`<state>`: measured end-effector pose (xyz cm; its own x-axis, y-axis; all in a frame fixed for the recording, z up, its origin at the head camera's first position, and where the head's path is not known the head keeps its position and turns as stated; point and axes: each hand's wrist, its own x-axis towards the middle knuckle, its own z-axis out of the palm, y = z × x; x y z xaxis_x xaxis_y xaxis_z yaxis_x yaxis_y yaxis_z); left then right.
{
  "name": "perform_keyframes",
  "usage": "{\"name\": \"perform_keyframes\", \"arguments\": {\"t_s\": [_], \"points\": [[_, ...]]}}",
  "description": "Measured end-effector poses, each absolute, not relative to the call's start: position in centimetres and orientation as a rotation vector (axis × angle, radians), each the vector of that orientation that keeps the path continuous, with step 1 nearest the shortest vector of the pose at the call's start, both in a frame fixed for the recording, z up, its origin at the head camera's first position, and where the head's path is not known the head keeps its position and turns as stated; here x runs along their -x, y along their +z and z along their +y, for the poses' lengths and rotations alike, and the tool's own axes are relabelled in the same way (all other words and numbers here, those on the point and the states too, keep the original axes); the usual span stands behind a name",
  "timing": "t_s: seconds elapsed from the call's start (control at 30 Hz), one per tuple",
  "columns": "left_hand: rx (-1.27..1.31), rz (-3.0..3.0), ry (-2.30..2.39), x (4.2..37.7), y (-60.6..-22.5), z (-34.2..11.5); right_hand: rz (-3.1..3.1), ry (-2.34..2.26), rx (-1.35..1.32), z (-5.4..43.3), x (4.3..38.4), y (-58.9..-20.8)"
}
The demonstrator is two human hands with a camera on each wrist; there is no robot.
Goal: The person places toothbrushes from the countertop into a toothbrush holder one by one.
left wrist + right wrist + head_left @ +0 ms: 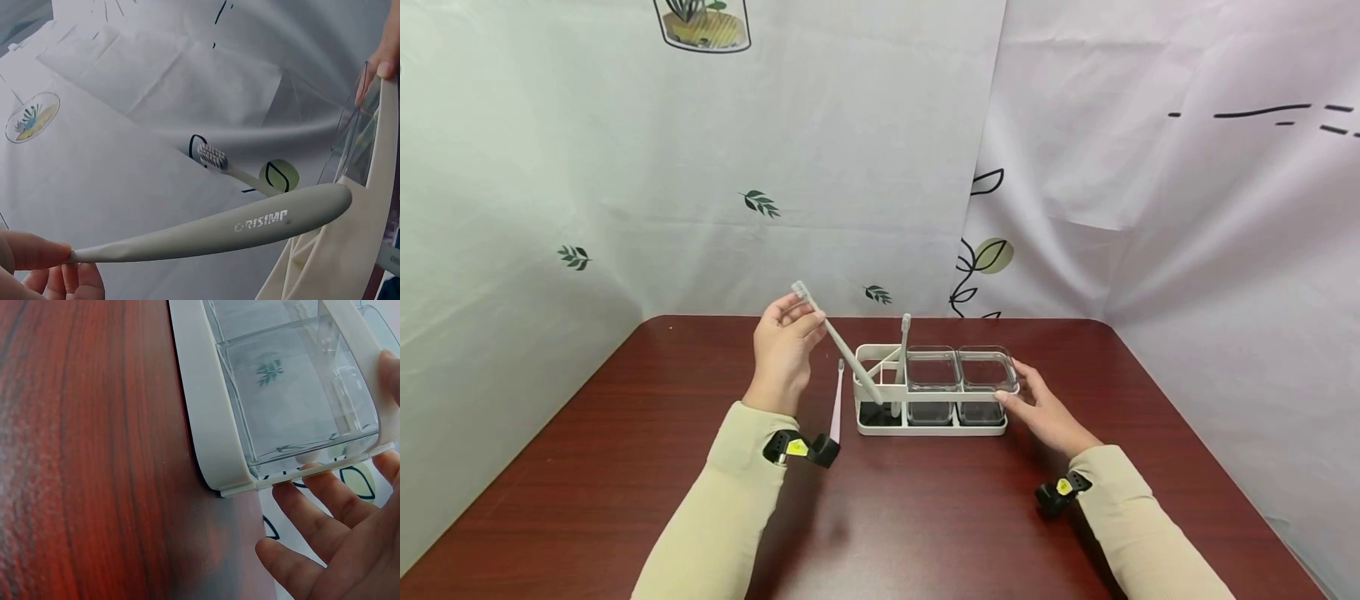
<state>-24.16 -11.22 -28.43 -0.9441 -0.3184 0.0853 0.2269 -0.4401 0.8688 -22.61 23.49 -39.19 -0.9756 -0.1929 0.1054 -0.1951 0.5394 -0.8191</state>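
Note:
Thumb and fingers of my left hand (784,354) pinch a grey toothbrush (844,348) near its bristled head. The brush slants down to the right, its thick handle end overlapping the left part of a white toothbrush holder (931,431) in the head view. Lettering shows on that handle in the left wrist view. A second grey toothbrush (903,350) stands head up in the holder. My right hand (1049,421) holds the holder's right end, thumb on the front rail and fingers round the side. Two clear cups (932,385) sit side by side in the holder.
A pink toothbrush (837,404) lies on the dark red table (925,525) left of the holder, partly hidden by the left wrist camera (823,451). Behind the table's far edge hangs a white curtain (850,150) with leaf prints.

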Motion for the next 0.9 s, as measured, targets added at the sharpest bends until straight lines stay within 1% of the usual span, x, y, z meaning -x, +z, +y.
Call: {"name": "perform_keyframes", "arguments": {"t_s": [0.43, 0.9], "points": [[-0.099, -1.318, -2.302, 24.2, -27.7, -9.2, -2.743, 1.486, -0.347, 23.5, 22.8, -39.4], [0.080, -1.412, -2.096, 23.8, -28.3, -7.2, -2.729, 1.490, -0.367, 23.5, 22.6, -39.5]]}}
